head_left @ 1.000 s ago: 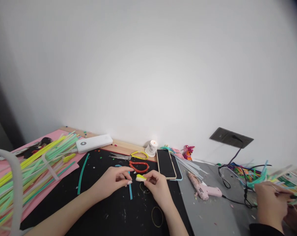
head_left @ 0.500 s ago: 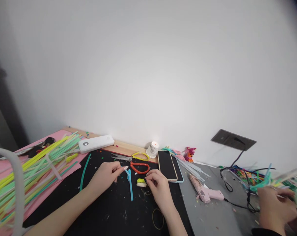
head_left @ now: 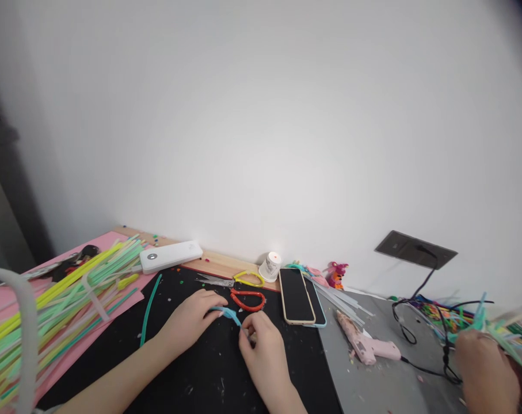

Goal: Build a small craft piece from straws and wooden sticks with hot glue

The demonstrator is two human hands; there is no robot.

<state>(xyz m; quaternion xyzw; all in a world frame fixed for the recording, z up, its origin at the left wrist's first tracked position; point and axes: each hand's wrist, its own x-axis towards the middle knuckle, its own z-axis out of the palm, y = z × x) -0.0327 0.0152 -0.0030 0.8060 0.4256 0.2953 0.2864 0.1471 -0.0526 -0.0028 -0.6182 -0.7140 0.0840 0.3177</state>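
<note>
A short blue pipe cleaner [head_left: 230, 314], looped or knotted near its middle, stretches between my two hands above the black mat [head_left: 191, 368]. My left hand [head_left: 192, 317] pinches its left end. Fingers of my right hand [head_left: 263, 349] close on its lower right end, palm turned down over the mat. Just beyond my hands lie scissors [head_left: 248, 300] with one red and one yellow handle loop. A teal pipe cleaner [head_left: 149, 310] rests on the mat to the left of my left hand.
Many pastel pipe cleaners [head_left: 71, 305] lie on pink sheets at left, near a white oblong device [head_left: 171, 256]. Behind stand an upturned paper cup [head_left: 270, 267] and two phones [head_left: 297, 295]. A pink glue gun [head_left: 368, 345] lies right, with another person's hand [head_left: 485, 368] beyond.
My right hand has moved left to the blue pipe cleaner and gripped its free end, which hung down before. The small yellow and cream pieces are now out of sight.
</note>
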